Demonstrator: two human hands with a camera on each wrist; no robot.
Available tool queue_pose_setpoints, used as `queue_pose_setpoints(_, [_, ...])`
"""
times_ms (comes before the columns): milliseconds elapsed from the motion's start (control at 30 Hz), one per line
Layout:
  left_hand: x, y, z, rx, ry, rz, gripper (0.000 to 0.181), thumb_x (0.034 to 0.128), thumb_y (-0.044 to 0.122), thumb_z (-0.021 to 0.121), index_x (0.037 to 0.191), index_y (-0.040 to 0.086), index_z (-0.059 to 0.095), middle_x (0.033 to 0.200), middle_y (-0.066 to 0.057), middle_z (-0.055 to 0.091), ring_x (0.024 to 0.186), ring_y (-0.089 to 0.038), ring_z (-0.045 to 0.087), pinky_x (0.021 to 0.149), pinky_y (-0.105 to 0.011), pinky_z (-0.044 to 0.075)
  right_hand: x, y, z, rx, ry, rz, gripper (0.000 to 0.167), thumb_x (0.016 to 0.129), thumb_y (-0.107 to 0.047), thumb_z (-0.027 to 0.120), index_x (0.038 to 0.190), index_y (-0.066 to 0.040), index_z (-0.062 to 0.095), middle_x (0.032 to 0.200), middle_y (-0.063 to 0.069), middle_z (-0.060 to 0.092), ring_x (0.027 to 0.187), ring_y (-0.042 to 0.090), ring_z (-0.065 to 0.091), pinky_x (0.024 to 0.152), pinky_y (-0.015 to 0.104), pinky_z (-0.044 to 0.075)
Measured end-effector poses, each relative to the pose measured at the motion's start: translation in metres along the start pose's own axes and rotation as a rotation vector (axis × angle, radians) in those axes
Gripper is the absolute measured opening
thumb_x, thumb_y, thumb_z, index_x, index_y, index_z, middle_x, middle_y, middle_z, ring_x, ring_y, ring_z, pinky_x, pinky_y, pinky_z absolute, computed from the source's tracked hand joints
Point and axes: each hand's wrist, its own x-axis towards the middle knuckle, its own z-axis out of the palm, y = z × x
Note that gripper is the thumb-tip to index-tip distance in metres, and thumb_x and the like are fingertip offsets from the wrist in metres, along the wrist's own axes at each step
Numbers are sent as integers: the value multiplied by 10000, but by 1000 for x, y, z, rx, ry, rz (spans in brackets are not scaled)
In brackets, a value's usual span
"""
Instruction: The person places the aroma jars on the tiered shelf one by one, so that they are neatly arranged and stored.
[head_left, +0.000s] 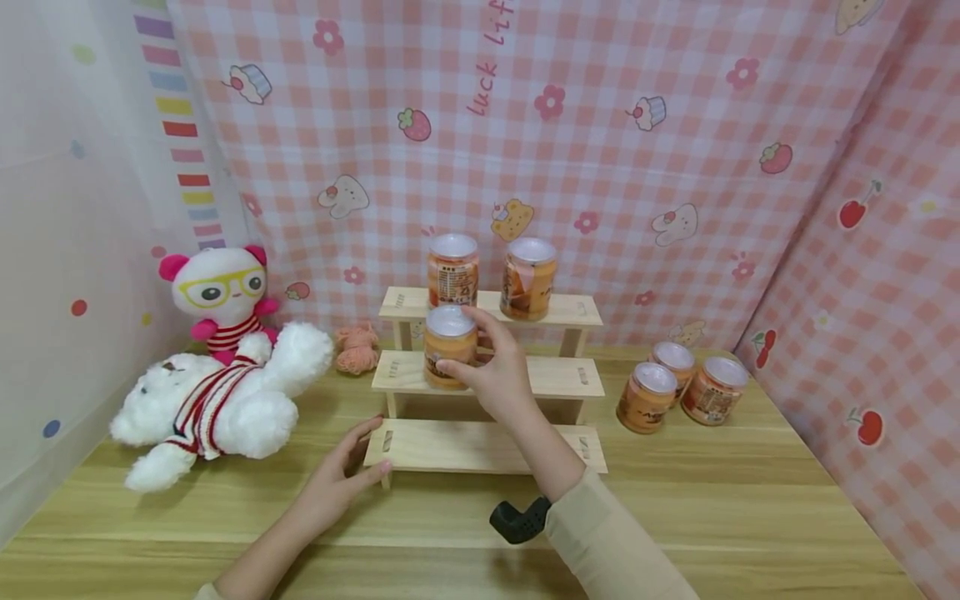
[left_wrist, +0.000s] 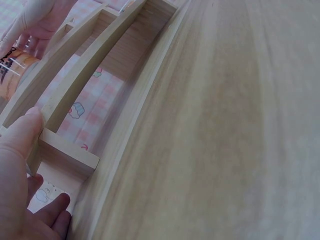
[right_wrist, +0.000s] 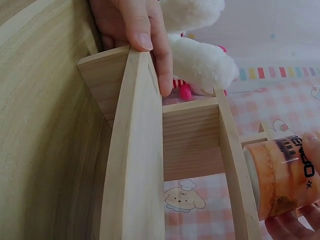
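A three-tier wooden display stand stands on the table. My right hand grips an orange-labelled can with a pale lid, upright at the left part of the middle tier. In the right wrist view the base of this can is at that tier; whether it bears fully on the board cannot be told. My left hand holds the left end of the bottom tier, its thumb on the front edge and fingers round the side. Two similar cans, a left one and a right one, stand on the top tier.
Right of the stand, three more cans are grouped on the table. Plush toys, a white one and a panda, lie at the left beside a pink yarn bundle. Checked cloth hangs behind.
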Motion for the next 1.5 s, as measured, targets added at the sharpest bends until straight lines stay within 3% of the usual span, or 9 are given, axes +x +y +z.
queue_pose_setpoints(267, [0, -3, -1, -1, 1, 1, 654, 894, 228, 696, 1454, 124, 376, 1445, -218, 394, 1298, -407, 387, 1024, -533, 331, -2, -1, -1, -3, -48, 31, 764, 760, -155, 819, 1425, -218, 447, 1308, 77, 491, 1065, 254, 559, 803, 337, 531])
queue_pose_setpoints(767, [0, -3, -1, -7, -6, -5, 661, 893, 243, 697, 1457, 128, 371, 1433, -230, 404, 1306, -405, 375, 1039, -543, 306, -3, -1, -5, -61, -74, 32, 785, 784, -177, 805, 1456, -244, 405, 1363, 64, 469, 1127, 232, 512, 850, 359, 508])
queue_pose_setpoints(1033, [0, -2, 0, 1, -5, -6, 661, 890, 243, 700, 1454, 131, 375, 1419, -239, 418, 1296, -412, 387, 1035, -546, 312, -9, 2, -16, -49, -74, 78, 818, 781, -188, 809, 1467, -281, 373, 1323, 25, 514, 1178, 231, 495, 935, 393, 458])
queue_pose_setpoints(1300, [0, -3, 0, 5, 3, -1, 678, 883, 234, 706, 1459, 120, 368, 1423, -246, 409, 1291, -423, 388, 1036, -550, 307, -26, -2, -35, -87, -42, 32, 791, 786, -210, 812, 1450, -294, 390, 1340, 7, 520, 1205, 227, 489, 994, 446, 391])
queue_pose_setpoints(1500, [0, -5, -1, -2, -2, 3, 681, 887, 224, 703, 1462, 107, 358, 1425, -249, 403, 1295, -425, 381, 1029, -549, 318, -37, -2, -52, -125, 24, -39, 759, 779, -192, 816, 1433, -204, 430, 1320, 50, 534, 1184, 219, 501, 995, 442, 389])
